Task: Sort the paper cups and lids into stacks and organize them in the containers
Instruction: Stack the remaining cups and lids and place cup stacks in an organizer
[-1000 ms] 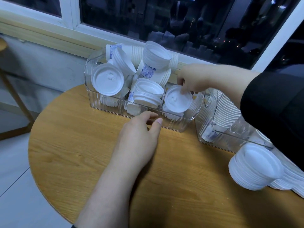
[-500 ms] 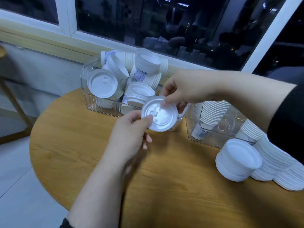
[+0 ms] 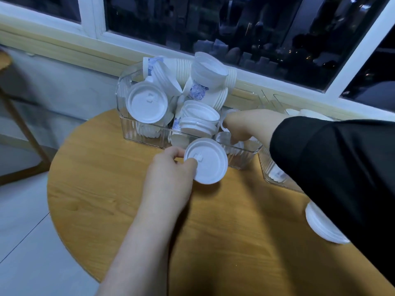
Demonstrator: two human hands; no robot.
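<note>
Left hand (image 3: pixel 171 167) pinches a lid (image 3: pixel 206 161); right hand (image 3: pixel 245 127) reaches into the container (image 3: pixel 145 135).

Dim, cool indoor light, dark window (image 3: pixel 224 28) with reflections beyond the hands, soft shadows beneath the forearms, wide-angle bending at edges, slight blur

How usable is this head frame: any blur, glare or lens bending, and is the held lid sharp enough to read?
Head view: dim, bluish indoor light; the window is dark with faint reflections, no strong glare. Wide-angle bending curves the sill and table edge. Left margin smeared by motion. The lid in the left hand is fairly sharp; the right hand is softer.
</note>
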